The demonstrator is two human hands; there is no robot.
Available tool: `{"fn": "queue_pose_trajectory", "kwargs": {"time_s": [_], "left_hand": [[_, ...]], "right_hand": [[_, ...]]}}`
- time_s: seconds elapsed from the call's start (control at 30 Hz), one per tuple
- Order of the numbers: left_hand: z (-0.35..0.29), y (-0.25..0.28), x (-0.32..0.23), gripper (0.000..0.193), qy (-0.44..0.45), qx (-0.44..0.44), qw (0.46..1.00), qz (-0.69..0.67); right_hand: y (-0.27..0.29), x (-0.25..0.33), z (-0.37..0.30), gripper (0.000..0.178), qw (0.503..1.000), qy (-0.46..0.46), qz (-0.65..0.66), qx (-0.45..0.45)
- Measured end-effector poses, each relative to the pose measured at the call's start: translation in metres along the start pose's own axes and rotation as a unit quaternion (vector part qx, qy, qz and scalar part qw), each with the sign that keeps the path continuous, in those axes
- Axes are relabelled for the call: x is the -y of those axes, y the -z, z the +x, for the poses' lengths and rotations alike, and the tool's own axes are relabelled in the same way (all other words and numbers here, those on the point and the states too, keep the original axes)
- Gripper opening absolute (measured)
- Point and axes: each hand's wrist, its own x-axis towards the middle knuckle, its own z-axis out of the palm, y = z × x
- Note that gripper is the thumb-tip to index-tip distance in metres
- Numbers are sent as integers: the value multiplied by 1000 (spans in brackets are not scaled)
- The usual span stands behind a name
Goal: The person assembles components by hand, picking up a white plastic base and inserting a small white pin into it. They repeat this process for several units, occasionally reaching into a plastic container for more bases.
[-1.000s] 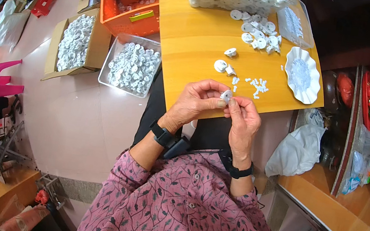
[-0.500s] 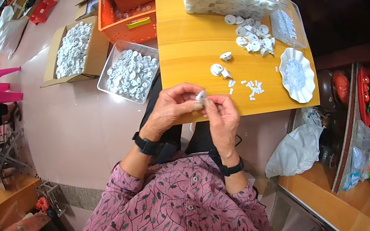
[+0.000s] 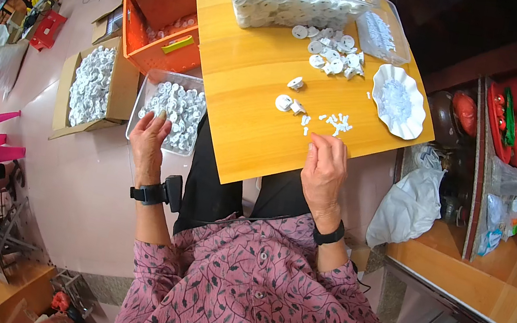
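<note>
My left hand [image 3: 148,145] is over the near left rim of a clear plastic bin [image 3: 136,113] full of round white plastic parts [image 3: 176,106]. Its fingers are apart, and I see nothing between them. On the right, my right hand [image 3: 324,175] is at the table's front edge, fingers bent and drawn together; whatever they may pinch is too small to make out. Just beyond its fingertips lie small white pegs [image 3: 342,126]. A few white disc-shaped parts [image 3: 284,103] sit left of the pegs, with a larger cluster [image 3: 334,59] farther back.
A clear tub [image 3: 287,15] heaped with white parts stands at the table's back. A scalloped white dish [image 3: 415,121] and a clear tray [image 3: 398,52] hold small pieces. Left of the table [image 3: 234,144] are an orange crate [image 3: 147,55] and a cardboard box [image 3: 124,84] of white parts.
My hands, earlier together around a small white part over the table edge, have separated. The left has moved left to the clear bin; the right has shifted slightly right, nearer the pegs.
</note>
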Motion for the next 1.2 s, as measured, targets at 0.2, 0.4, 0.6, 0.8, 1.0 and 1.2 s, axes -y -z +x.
{"fn": "queue_pose_trajectory", "kwargs": {"time_s": [0.2,0.4,0.6,0.8,1.0,1.2], "left_hand": [[-26,-54,-17,36,-98,83,973,193],[-69,-148,3,23,-201,253,891,319],[-73,-181,25,26,-358,300,793,392],[-75,-182,26,18,-334,306,778,436],[-77,-173,27,16,-321,296,794,424],[-82,-160,29,13,-345,291,786,422]], "right_hand": [[2,4,1,26,988,68,-120,68],[7,6,-11,19,992,61,-57,93],[15,6,-16,10,995,20,32,90],[13,-1,-17,11,996,-12,67,65],[8,0,-23,18,990,-112,71,51],[14,3,-28,29,970,-229,75,14]]}}
